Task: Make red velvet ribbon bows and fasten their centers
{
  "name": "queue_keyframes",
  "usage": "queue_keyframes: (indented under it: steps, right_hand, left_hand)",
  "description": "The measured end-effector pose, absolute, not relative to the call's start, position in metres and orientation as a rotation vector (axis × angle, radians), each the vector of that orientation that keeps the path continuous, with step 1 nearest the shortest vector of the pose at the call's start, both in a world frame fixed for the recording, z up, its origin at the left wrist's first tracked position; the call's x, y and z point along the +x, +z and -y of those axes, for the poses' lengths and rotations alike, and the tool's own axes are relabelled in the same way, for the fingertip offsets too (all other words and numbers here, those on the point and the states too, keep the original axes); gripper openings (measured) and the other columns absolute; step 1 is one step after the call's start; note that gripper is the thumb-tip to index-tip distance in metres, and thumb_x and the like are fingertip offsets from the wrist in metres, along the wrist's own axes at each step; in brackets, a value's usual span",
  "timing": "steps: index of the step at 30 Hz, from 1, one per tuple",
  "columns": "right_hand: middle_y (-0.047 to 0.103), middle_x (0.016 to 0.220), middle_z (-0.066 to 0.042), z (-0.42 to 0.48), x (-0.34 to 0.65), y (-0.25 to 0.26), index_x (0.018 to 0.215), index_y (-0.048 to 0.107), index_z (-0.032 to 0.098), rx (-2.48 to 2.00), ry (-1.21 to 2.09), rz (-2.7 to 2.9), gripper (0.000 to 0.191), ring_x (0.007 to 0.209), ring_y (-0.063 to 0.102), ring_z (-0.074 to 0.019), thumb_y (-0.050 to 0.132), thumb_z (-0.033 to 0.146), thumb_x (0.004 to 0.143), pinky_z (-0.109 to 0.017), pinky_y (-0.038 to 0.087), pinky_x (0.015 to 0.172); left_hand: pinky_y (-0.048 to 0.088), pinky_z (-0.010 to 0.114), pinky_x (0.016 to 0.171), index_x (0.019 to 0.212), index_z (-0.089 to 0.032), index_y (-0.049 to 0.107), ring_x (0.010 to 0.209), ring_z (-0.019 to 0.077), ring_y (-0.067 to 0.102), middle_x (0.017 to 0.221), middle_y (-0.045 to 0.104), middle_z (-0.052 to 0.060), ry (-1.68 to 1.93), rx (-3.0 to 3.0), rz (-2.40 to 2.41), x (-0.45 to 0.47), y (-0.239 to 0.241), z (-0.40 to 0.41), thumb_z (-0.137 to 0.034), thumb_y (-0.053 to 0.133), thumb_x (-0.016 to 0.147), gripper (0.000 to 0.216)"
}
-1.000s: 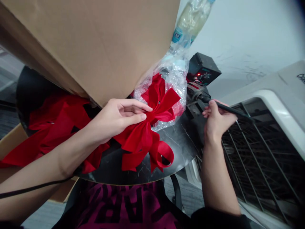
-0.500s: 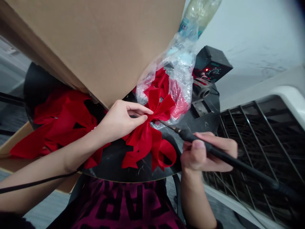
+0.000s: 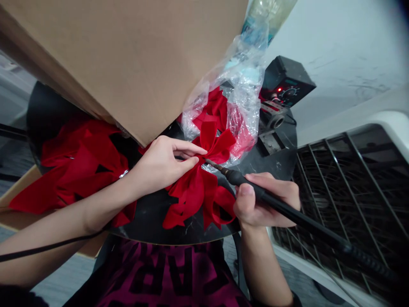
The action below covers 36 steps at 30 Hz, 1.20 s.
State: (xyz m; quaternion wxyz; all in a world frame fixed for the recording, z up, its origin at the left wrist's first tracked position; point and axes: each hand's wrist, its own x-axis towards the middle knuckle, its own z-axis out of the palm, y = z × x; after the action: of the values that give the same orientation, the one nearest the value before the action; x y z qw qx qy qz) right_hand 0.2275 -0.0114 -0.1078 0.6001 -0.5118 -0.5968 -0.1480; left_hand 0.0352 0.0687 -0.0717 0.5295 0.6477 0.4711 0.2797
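Note:
Between thumb and fingers, my left hand [image 3: 169,164] pinches a red fabric bow [image 3: 193,192] near its knot. The bow's loops point away from me and its tails hang toward the table's front edge. My right hand [image 3: 266,200] is closed around the black handle of a soldering iron [image 3: 265,196]. The iron's metal tip meets the bow at the knot, close to my left fingertips. Behind the bow, a clear plastic bag [image 3: 246,102] holds more red fabric. Several red bows [image 3: 83,170] lie in a pile by my left forearm.
A large cardboard box [image 3: 128,64] stands over the far left of the round black table [image 3: 147,217]. A black control unit [image 3: 286,81] with a lit red light and an iron stand [image 3: 273,115] are at back right. Beside the table is a fan [image 3: 351,192]; a bottle [image 3: 271,17] stands behind.
My right hand has moved left with the soldering iron, bringing its tip from the bow's edge in to the knot. My left hand keeps its pinch on the bow.

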Motion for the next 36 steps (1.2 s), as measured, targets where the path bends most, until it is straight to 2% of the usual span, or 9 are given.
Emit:
queue_keyframes:
  steps: [8, 17, 23, 28, 36]
  right_hand:
    - [0.070, 0.069, 0.003, 0.0139, 0.2284, -0.1014, 0.090, 0.066, 0.025, -1.269, -0.241, 1.490, 0.007, 0.052, 0.068, -0.0145, 0.069, 0.029, 0.085, -0.026, 0.051, 0.047]
    - [0.069, 0.069, 0.005, 0.0113, 0.2292, -0.1023, 0.089, 0.070, 0.025, -1.317, -0.211, 1.474, 0.007, 0.051, 0.066, -0.0135, 0.073, 0.029, 0.083, -0.025, 0.050, 0.051]
    - [0.070, 0.072, 0.004, 0.0103, 0.2295, -0.0992, 0.089, 0.068, 0.025, -1.324, -0.163, 1.546, 0.009, 0.055, 0.067, -0.0134, 0.071, 0.031, 0.082, -0.025, 0.054, 0.056]
    - [0.071, 0.074, 0.003, 0.0082, 0.2297, -0.0995, 0.089, 0.068, 0.024, -1.322, -0.158, 1.559, 0.010, 0.058, 0.069, -0.0139, 0.072, 0.029, 0.082, -0.025, 0.054, 0.055]
    - [0.065, 0.066, 0.003, 0.0125, 0.2296, -0.1045, 0.085, 0.068, 0.024, -1.162, -0.346, 1.388, 0.007, 0.051, 0.065, -0.0141, 0.070, 0.025, 0.078, -0.026, 0.049, 0.046]
  left_hand:
    - [0.066, 0.033, 0.092, 0.107, -0.022, 0.087, 0.091, 0.0231, 0.081, 0.097, 0.086, 0.002, 0.642, 1.602, -1.165, 0.0356, -0.0715, -0.0679, -0.022, 0.074, 0.085, 0.025]
    - [0.067, 0.032, 0.090, 0.108, -0.020, 0.087, 0.089, 0.0233, 0.081, 0.098, 0.086, 0.003, 0.622, 1.664, -1.176, 0.0350, -0.0751, -0.0699, -0.020, 0.072, 0.085, 0.027]
    - [0.066, 0.033, 0.091, 0.109, -0.020, 0.086, 0.090, 0.0234, 0.081, 0.099, 0.086, 0.003, 0.620, 1.707, -1.165, 0.0336, -0.0789, -0.0716, -0.022, 0.071, 0.086, 0.028]
    - [0.066, 0.033, 0.089, 0.108, -0.021, 0.087, 0.089, 0.0241, 0.081, 0.098, 0.086, 0.003, 0.605, 1.711, -1.173, 0.0332, -0.0799, -0.0726, -0.024, 0.072, 0.086, 0.027]
    - [0.065, 0.035, 0.093, 0.112, -0.022, 0.086, 0.093, 0.0247, 0.081, 0.100, 0.086, 0.004, 0.569, 1.707, -1.169, 0.0336, -0.0809, -0.0724, -0.022, 0.069, 0.085, 0.032]
